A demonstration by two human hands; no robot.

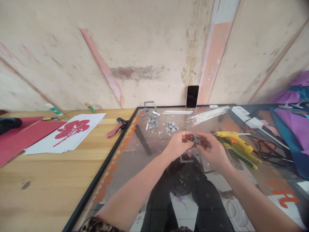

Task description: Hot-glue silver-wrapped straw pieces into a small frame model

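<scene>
Head view: left hand (179,144) at nine o'clock and right hand (213,149) at three clamped fingers around a grey piece (196,140) (likely steadying it).

A: Is there any text that can be read here?

B: No, I cannot read any word, number or brand.

A: And the orange shape (286,199), at the right of the glass tabletop (130,169)?

B: It resembles a part of a written character, but which one, I cannot tell.

A: What about the wall (154,38)?

B: On its left side there are pale red strokes (26,51), rather like handwriting. They are too faint for reading.

A: Maybe the phone (192,96) shows something?

B: Its screen is dark.

A: And the green-white tube (56,111)?

B: Any print on it is too small to read.
</scene>
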